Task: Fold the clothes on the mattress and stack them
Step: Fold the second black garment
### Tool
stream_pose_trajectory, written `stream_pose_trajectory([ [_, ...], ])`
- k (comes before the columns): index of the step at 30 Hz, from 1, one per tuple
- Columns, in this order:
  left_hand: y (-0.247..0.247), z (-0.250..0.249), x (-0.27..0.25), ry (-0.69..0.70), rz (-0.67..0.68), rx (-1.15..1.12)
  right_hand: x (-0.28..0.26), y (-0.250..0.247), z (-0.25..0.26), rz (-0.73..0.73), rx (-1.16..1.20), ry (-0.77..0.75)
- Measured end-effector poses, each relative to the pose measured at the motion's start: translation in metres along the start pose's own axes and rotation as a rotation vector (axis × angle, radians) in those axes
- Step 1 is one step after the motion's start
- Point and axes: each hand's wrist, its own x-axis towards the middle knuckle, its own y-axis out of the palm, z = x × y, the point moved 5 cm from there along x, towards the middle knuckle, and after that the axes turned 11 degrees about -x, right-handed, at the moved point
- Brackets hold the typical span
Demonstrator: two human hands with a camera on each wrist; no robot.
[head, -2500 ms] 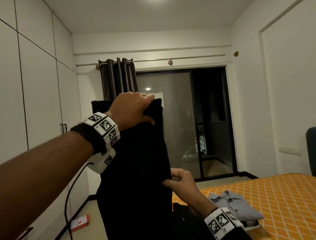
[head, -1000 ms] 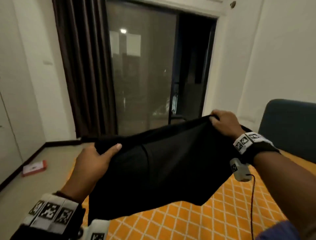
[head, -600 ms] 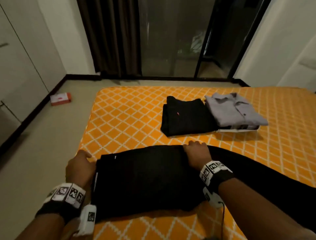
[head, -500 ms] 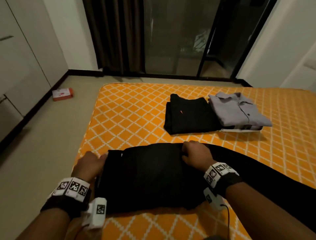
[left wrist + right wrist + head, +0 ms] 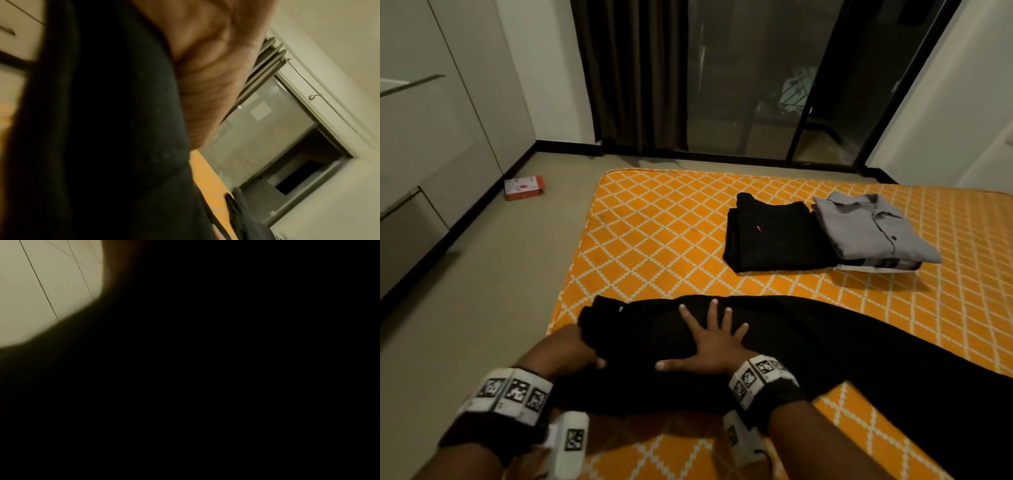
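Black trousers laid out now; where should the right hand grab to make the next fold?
Probably the far leg end of the black trousers, trailing toward the right. Come from above on that side; the left hand grips the waist end, the right hand lies flat mid-garment.

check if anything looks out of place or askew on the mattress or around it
On the mattress nothing stands out: the folded black garment and grey shirt lie neatly side by side. The black trousers sprawl unfolded, still in work. The one stray is a small red box on the floor by the wardrobe.
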Motion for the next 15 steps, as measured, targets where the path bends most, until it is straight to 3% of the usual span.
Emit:
stream_pose_trajectory([
  [2,-0.023,0.021,0.0,-0.127,-0.107,0.083,-0.001,0.011,0.022,-0.003,-0.025,-0.05],
  [4,-0.035,0.032,-0.004,-0.19,-0.38,0.228,0.0,0.018,0.031,-0.008,-0.064,-0.072],
  [6,-0.029,0.006,-0.007,0.07,-0.695,0.335,0.0,0.016,0.025,0.0,-0.058,-0.102],
  [7,-0.014,-0.015,-0.011,0.252,-0.742,0.321,0.0,0.013,0.019,0.005,-0.052,-0.125],
  [8,0.006,-0.038,-0.013,0.417,-0.699,0.293,-0.001,0.01,0.01,0.008,-0.053,-0.144],
  [10,0.06,-0.061,-0.006,0.545,-0.46,0.314,-0.003,0.005,-0.014,0.004,-0.083,-0.154],
  [12,0.109,-0.056,0.013,0.468,-0.235,0.407,-0.005,0.002,-0.051,0.022,-0.096,-0.122],
  [15,0.129,-0.041,0.028,0.391,-0.139,0.504,-0.018,-0.003,-0.119,0.03,-0.061,-0.067],
])
